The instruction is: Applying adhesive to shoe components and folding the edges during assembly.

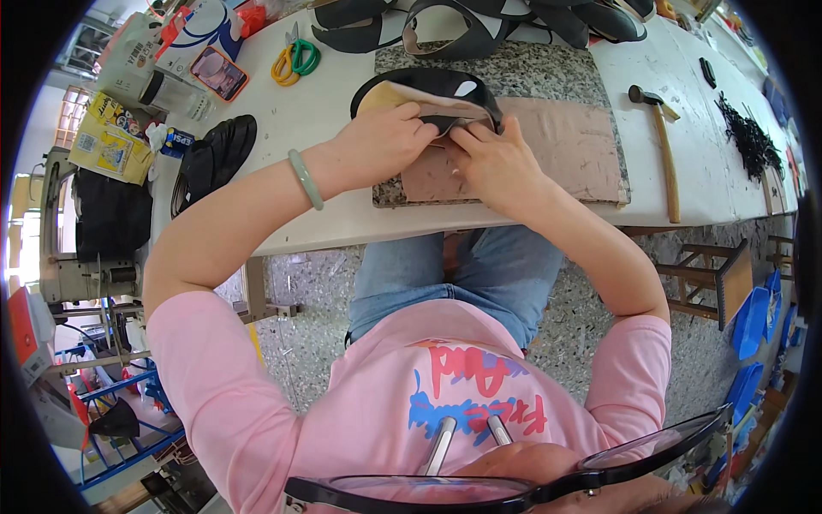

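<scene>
Both hands work on a black shoe upper (432, 96) with a pale yellow and beige lining turned toward me. My left hand (384, 147) pinches its near edge with closed fingers, a green bangle on the wrist. Close beside it, my right hand (497, 163) grips the same edge nearer the right end, fingers bent together. Whether a small part lies between the fingertips is hidden. Under the hands is a speckled stone slab (505, 68) with a worn pinkish sheet (574, 154) over its near part.
More black shoe uppers (454, 30) are heaped at the table's far edge. A hammer (664, 154) and black strips (749, 137) lie to the right. Scissors (295, 58), a phone (219, 73), a jar (175, 94) and black pieces (214, 158) occupy the left. A wooden stool (715, 278) stands right.
</scene>
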Demonstrator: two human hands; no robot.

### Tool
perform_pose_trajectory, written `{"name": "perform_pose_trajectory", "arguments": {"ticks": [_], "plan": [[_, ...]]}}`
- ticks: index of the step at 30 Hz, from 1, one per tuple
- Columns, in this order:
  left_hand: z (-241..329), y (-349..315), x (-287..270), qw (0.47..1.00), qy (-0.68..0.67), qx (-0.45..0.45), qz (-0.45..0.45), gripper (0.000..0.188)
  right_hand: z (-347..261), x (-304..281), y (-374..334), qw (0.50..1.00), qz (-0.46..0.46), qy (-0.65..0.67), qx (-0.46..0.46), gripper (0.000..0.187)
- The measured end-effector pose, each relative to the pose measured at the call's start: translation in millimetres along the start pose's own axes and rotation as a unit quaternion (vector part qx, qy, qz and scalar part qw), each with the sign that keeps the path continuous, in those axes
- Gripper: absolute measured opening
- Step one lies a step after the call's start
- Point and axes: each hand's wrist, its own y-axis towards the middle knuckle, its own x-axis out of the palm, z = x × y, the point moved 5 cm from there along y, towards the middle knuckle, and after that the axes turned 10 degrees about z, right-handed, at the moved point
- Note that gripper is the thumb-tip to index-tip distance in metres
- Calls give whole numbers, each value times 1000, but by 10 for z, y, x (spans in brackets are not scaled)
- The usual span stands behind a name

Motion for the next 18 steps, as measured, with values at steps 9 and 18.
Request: {"name": "perform_pose_trajectory", "arguments": {"ticks": [9, 18], "plan": [[-33, 133, 61, 981, -81, -173, 19, 21, 72, -59, -88, 999, 6, 46, 6, 46], [30, 229, 30, 989, 25, -142, -35, 19, 79, -55, -38, 998, -20, 53, 41, 39]]}}
